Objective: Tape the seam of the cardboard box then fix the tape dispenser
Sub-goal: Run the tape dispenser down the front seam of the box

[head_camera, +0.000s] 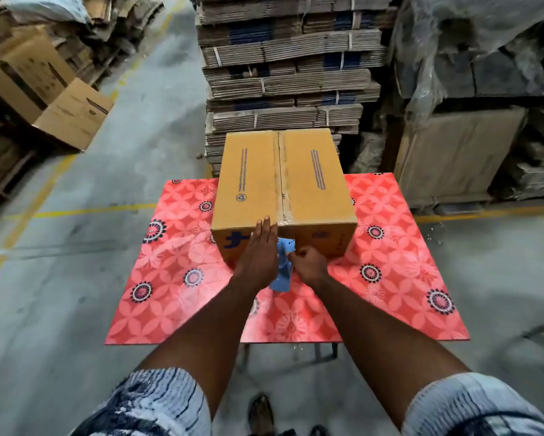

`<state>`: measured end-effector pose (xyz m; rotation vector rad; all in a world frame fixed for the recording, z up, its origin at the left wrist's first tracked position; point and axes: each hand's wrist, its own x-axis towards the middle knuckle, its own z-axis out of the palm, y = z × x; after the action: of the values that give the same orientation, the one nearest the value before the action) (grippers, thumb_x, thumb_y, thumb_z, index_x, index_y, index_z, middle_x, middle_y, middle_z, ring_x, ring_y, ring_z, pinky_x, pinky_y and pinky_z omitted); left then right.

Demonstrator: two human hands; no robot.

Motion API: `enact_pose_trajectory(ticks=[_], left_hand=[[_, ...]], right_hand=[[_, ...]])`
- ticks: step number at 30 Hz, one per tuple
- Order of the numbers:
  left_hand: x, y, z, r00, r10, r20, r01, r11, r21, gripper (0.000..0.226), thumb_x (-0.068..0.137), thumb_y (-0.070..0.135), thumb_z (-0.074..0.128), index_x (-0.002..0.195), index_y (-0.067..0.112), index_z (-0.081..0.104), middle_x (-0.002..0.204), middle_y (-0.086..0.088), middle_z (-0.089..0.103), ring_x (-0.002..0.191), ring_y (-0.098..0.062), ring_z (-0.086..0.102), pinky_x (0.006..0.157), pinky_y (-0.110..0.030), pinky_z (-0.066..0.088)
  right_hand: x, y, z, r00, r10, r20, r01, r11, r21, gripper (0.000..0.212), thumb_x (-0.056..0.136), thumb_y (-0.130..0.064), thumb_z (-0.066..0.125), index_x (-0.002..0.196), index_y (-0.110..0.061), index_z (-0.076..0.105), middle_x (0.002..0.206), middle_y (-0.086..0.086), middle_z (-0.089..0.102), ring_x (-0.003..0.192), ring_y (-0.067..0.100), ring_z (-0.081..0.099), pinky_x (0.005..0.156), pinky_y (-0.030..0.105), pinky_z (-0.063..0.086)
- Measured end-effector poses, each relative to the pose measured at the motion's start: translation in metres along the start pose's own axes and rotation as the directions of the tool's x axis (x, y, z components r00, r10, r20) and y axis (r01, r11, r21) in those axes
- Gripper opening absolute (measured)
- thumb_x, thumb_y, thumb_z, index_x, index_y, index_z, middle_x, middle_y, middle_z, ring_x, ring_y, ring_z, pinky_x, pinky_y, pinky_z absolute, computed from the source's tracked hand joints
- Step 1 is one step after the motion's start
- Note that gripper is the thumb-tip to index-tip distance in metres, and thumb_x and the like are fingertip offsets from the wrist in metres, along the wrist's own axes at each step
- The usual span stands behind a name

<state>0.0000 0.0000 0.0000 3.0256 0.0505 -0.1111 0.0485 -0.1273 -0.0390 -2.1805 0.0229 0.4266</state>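
Observation:
A closed cardboard box (283,190) stands on a table with a red flowered cover (176,278). Clear tape (282,171) runs along the box's top seam and folds over the near edge. A blue tape dispenser (284,265) sits against the box's near face, below the seam. My left hand (259,250) lies flat with straight fingers on the near face, just left of the dispenser, fingertips at the top edge. My right hand (308,264) is closed on the dispenser from the right. The tape roll is hidden behind my hands.
Tall stacks of bundled flat cardboard (289,64) rise right behind the table. Open cartons (72,114) sit on the floor at the left, and plastic-wrapped pallets (472,73) stand at the right. Yellow lines mark the concrete floor (76,212).

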Motion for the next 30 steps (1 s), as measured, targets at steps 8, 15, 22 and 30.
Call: enact_pose_trajectory(ticks=[8,15,22,30], left_hand=[[0.026,-0.021,0.017,0.994,-0.018,0.111,0.023,0.999,-0.042,0.09,0.093,0.027,0.057,0.155,0.004,-0.004,0.165,-0.016,-0.007,0.152,-0.032,-0.006,0.122,-0.044,0.002],[0.028,-0.029,0.03,1.0,-0.009,0.029,0.008,1.0,0.016,0.079,0.093,0.025,0.046,0.156,0.008,0.001,0.166,-0.011,0.0,0.153,-0.028,0.0,0.122,-0.05,0.005],[0.022,-0.026,0.025,0.999,-0.021,0.036,0.022,1.0,-0.021,0.092,0.085,0.015,0.055,0.156,0.011,-0.004,0.166,-0.007,-0.007,0.153,-0.024,-0.006,0.123,-0.054,0.006],[0.021,-0.021,0.024,0.998,-0.048,0.047,0.051,0.997,-0.05,0.095,0.084,0.013,0.058,0.156,0.011,-0.005,0.166,-0.005,-0.009,0.153,-0.024,-0.008,0.122,-0.055,0.006]], right_hand=[[0.013,0.032,0.036,0.968,0.22,0.121,-0.245,0.932,0.267,0.042,0.074,-0.05,0.072,0.07,-0.008,0.07,0.068,0.006,0.067,0.057,0.02,0.06,0.058,0.039,0.045],[0.009,0.036,0.057,0.961,0.238,0.142,-0.277,0.81,0.517,0.052,0.077,-0.05,0.072,0.086,0.001,0.071,0.081,0.016,0.072,0.07,0.023,0.064,0.061,0.036,0.051],[-0.003,0.024,0.05,0.967,0.234,0.105,-0.25,0.769,0.589,0.035,0.089,-0.047,0.062,0.072,-0.016,0.063,0.058,-0.008,0.05,0.04,0.001,0.041,0.038,0.014,0.031],[-0.017,0.034,0.047,0.959,0.282,-0.003,-0.234,0.804,0.546,0.045,0.079,-0.061,0.065,0.076,-0.016,0.07,0.076,0.0,0.072,0.071,0.016,0.07,0.064,0.031,0.056]])
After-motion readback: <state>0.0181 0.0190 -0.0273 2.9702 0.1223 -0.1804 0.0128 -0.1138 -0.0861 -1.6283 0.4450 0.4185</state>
